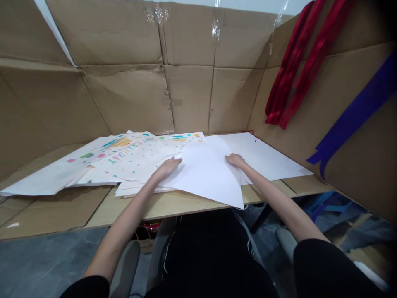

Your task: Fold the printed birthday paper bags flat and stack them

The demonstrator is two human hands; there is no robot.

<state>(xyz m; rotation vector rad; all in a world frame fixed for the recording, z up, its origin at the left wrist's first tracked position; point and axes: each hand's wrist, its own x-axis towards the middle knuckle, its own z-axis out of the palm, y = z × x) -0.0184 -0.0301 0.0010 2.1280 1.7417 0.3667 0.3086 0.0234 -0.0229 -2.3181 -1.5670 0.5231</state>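
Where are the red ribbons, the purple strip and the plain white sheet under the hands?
red ribbons (288,70), head view, halfway down the left hanging bunch.
purple strip (356,111), head view, middle of its length.
white sheet (207,174), head view, bare middle of the paper.

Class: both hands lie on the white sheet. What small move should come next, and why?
Probably slide the white sheet back onto the table: its corner overhangs the front edge, and the left hand and right hand both touch it.

Smooth matt white paper sheet (207,176); rough brown cardboard walls (130,95); satiny red ribbons (294,70).
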